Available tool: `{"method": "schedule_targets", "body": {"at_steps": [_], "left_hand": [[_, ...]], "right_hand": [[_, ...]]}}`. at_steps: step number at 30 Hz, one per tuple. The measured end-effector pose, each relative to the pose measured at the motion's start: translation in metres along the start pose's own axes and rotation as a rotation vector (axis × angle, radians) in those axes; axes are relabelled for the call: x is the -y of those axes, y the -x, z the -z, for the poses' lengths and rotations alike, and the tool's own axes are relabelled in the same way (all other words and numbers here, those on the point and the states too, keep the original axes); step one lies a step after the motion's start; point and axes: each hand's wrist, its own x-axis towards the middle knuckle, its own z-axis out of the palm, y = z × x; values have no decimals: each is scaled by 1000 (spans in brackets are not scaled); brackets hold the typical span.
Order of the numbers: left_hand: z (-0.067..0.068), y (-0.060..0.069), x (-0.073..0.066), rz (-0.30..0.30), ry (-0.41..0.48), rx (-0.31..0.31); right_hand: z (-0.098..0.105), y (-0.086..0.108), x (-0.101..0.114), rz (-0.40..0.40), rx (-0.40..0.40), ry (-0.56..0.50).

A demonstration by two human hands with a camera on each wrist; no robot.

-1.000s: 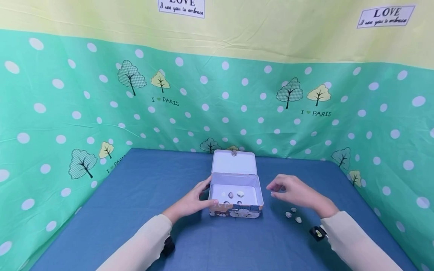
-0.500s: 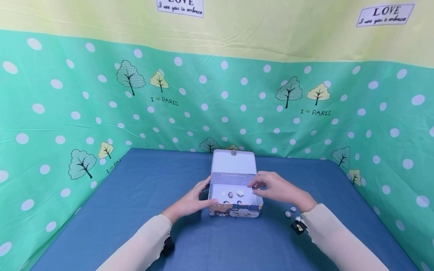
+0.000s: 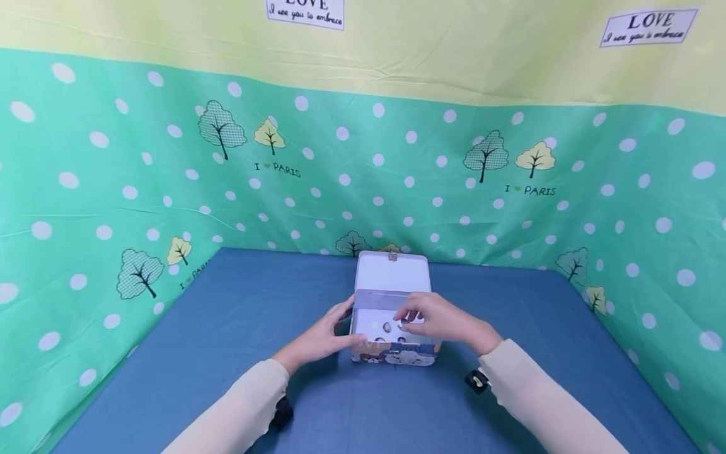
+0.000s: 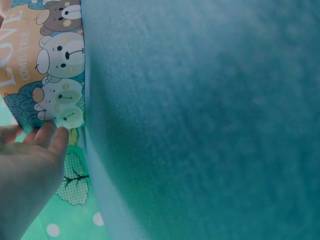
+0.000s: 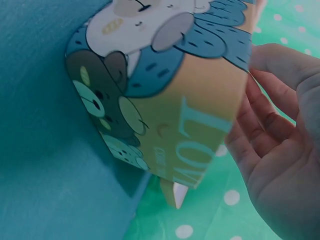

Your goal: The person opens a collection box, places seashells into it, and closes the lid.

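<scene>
Several small shell-like pieces [image 3: 388,327] lie inside your open tin box [image 3: 395,355] (its lid [image 3: 392,271] tipped back), which stands on the blue-covered table [image 3: 272,284]. Your left hand [image 3: 320,337] grips the box's left side, thumb on the front rim. Your right hand [image 3: 445,320] hovers over the interior, fingers and thumb curled; whether they pinch 1 of the pieces cannot be told. Behind hangs a green dotted curtain [image 3: 351,157].

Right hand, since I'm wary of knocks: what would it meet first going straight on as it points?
Likely the left wall of the tin box, by the left hand; depth is unclear, so a seashell could come first.
</scene>
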Motion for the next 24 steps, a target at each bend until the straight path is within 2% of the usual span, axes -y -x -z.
{"method": "schedule_targets", "body": {"at_steps": [5,12,16,24], "left_hand": [[1,0,-1,0,3,0],[1,1,0,-9,11,5],[0,1,-1,-15,8,6],[0,1,-1,-28,3,7]], "right_hand": [[-8,-6,-3,1,15,9],[-14,-11,-5,-42,24,31],[-14,-11,-4,-60,26,20],[-11,-8,-5,-44,20,5]]}}
